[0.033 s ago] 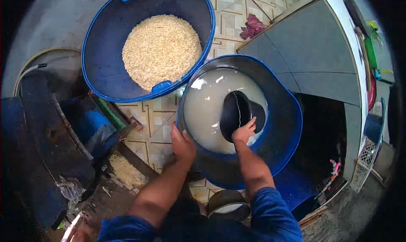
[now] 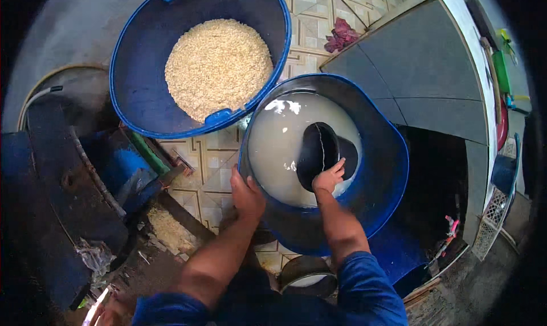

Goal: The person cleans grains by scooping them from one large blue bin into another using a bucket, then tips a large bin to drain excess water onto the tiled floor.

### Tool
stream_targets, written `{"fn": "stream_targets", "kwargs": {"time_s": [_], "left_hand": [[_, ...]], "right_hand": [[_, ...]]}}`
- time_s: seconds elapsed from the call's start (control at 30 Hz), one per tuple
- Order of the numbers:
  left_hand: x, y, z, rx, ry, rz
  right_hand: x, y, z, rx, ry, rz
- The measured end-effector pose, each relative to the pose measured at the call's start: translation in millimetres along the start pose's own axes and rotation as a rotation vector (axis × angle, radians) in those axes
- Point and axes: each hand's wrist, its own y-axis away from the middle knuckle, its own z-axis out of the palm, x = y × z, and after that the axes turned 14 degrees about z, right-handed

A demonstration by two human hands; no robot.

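A large blue tub [image 2: 383, 178] in front of me holds cloudy, whitish liquid [image 2: 272, 155]. In that liquid a black bucket [image 2: 312, 149] lies tilted, a thin pale line running across its mouth. My right hand [image 2: 329, 179] grips the bucket's near rim, fingers curled over the edge. At the tub's left side, my left hand [image 2: 248, 199] holds on to its rim; part of those fingers is hidden. Touching the tub at the far left stands a second, wider blue tub [image 2: 142, 92] with a mound of pale, grain-like pieces [image 2: 219, 66].
Near my body is a small round container [image 2: 307, 269] with something whitish in it. Dark machinery [image 2: 74, 183] and a hose [image 2: 43, 92] crowd the left. A grey tiled counter [image 2: 421, 64] bounds the right; a dark red cloth [image 2: 342, 36] lies on the patterned floor [image 2: 196, 195].
Bright reflections on the liquid have shifted slightly. Both hands and the bucket stay where they were.
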Motion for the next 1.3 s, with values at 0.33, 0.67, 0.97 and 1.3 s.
{"fn": "stream_targets", "kwargs": {"time_s": [0.33, 0.67, 0.97, 1.3], "left_hand": [[-8.1, 2.1, -0.8, -0.043, -0.05, -0.051], [-1.4, -1.4, -7.8, -0.132, -0.021, -0.123], [1.6, -0.1, -2.3, -0.092, -0.067, -0.004], [0.0, 0.3, -2.7, -0.05, -0.031, 0.003]], "right_hand": [[-31.9, 24.0, 51.8, -0.027, 0.017, -0.068], [-50.7, 34.3, 82.5, -0.25, 0.09, -0.053], [-26.7, -2.1, 113.2, -0.266, 0.203, -0.087], [-39.0, 26.7, 81.7, -0.543, -0.402, -0.327]]}}
